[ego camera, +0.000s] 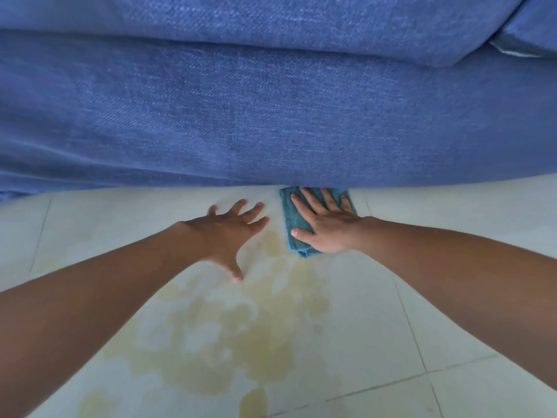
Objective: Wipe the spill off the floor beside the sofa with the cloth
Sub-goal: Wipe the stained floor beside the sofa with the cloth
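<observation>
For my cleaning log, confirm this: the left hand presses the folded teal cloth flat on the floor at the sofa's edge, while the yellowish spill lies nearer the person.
Wrong hand. The head view shows the right hand pressing the cloth; the left hand lies flat on bare floor. The sofa edge and spill are as stated.

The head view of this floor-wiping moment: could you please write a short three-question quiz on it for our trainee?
1. True or false: the right hand presses flat on the cloth.
2. Where does the cloth lie? A) on the sofa B) on the floor at the sofa's base C) in the left hand
3. Fill in: most of the yellowish spill lies ____ the camera than the cloth.

Key: 1 true; 2 B; 3 nearer to.
</observation>
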Demonstrator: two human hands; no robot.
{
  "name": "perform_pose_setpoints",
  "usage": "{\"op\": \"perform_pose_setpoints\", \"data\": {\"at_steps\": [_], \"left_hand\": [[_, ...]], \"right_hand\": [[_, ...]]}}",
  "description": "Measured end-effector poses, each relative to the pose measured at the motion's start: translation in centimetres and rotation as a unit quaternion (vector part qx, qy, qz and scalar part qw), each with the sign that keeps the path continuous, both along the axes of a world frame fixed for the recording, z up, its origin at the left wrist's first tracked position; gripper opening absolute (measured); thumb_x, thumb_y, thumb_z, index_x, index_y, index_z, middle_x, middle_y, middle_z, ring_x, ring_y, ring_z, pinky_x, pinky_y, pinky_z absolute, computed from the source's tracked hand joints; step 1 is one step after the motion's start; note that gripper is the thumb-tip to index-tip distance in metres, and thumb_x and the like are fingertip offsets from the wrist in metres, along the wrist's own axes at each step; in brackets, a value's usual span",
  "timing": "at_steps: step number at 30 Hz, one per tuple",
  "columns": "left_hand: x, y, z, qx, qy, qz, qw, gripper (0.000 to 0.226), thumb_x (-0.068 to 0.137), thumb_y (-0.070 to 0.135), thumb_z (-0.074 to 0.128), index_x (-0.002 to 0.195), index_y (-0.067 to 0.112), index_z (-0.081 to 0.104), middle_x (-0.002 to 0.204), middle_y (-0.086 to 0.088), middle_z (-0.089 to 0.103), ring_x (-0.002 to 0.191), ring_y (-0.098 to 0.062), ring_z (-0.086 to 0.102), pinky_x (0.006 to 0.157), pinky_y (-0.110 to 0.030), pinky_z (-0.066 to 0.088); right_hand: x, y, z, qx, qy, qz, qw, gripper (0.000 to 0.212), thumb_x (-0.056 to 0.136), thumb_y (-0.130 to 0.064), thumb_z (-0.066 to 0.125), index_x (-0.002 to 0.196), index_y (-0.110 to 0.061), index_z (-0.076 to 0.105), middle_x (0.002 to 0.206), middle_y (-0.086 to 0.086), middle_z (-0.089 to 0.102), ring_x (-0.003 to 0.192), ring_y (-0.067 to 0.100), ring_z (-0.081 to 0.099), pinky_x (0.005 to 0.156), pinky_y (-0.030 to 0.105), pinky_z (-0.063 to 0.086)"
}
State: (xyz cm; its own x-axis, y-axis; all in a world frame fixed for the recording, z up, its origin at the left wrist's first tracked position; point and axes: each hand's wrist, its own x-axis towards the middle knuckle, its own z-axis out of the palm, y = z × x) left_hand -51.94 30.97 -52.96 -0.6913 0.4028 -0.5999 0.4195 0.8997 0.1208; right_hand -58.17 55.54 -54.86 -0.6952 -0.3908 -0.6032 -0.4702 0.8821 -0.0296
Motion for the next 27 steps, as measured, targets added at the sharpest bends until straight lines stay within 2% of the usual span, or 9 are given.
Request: {"op": "perform_pose_setpoints", "data": {"at_steps": [8, 17, 22, 27], "left_hand": [[-0.4, -0.2, -1.1, -0.006, 0.006, 0.0, 1.0, 0.135, 0.059, 0.062, 0.08, 0.155, 0.034, -0.012, 0.161, 0.011, -0.028, 0.15, -0.021, -0.019, 0.115, -0.063, 0.014], [0.8, -0.6, -0.3, -0.002, -0.01, 0.026, 1.0, 0.125, 0.07, 0.057, 0.077, 0.155, 0.037, -0.013, 0.16, 0.014, -0.029, 0.15, -0.021, -0.02, 0.117, -0.063, 0.016], [2.1, -0.9, 0.0, -0.006, -0.004, 0.037, 0.999, 0.113, 0.081, 0.055, 0.07, 0.156, 0.035, -0.012, 0.161, 0.012, -0.029, 0.151, -0.022, -0.018, 0.117, -0.062, 0.018], [2.1, -0.1, 0.7, -0.036, -0.013, 0.021, 0.999, 0.111, 0.084, 0.053, 0.068, 0.156, 0.031, -0.013, 0.161, 0.007, -0.028, 0.151, -0.027, -0.015, 0.116, -0.056, 0.028]], "right_hand": [[1.9, 2.2, -0.6, -0.032, 0.032, 0.013, 0.999, 0.079, 0.09, -0.078, 0.01, 0.152, -0.046, -0.027, 0.159, -0.021, -0.038, 0.147, 0.019, -0.036, 0.121, 0.053, -0.017], [5.7, 7.5, -0.3, 0.002, 0.03, 0.028, 0.999, 0.073, 0.083, -0.081, 0.0, 0.133, -0.053, -0.045, 0.155, -0.02, -0.044, 0.146, 0.018, -0.038, 0.123, 0.054, -0.012], [9.7, 8.2, -0.5, -0.004, 0.046, -0.019, 0.999, 0.074, 0.085, -0.078, -0.003, 0.133, -0.047, -0.049, 0.152, -0.017, -0.049, 0.146, 0.022, -0.04, 0.122, 0.057, -0.013], [16.1, 7.5, -2.5, -0.051, 0.138, -0.128, 0.981, 0.074, 0.088, -0.073, -0.002, 0.144, -0.041, -0.039, 0.158, -0.014, -0.041, 0.149, 0.023, -0.034, 0.122, 0.057, -0.011]]}}
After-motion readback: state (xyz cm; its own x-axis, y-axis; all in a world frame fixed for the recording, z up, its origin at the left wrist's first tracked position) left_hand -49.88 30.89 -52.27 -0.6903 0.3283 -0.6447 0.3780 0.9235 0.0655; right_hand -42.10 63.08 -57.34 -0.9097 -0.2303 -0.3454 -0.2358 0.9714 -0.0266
